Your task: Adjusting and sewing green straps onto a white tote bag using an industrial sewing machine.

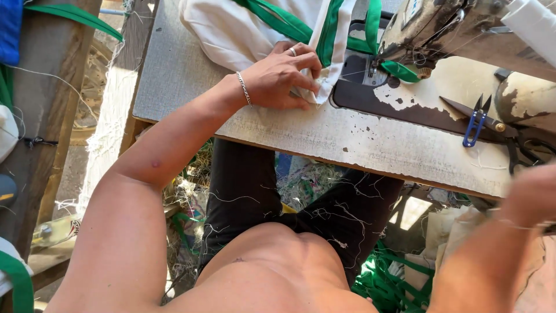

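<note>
We see one label only: a small pale plate [412, 10] on the sewing machine's head at the top edge, a tilted rectangle with dark marks on it, too blurred and cropped to tell more. We find no packages, signs or screens anywhere on the table or around it.

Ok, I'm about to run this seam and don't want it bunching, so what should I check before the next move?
1. Left hand pressing the white fabric flat on the table: ok.
2. Green trim leading to the presser foot: ok.
3. Fingers clear of the needle area: ok.
4. Right hand steadying the cloth: not ok, it is blurred at the table edge.
5. Thread snips and scissors clear of the cloth: ok.
6. Needle threaded: cannot tell.
</note>
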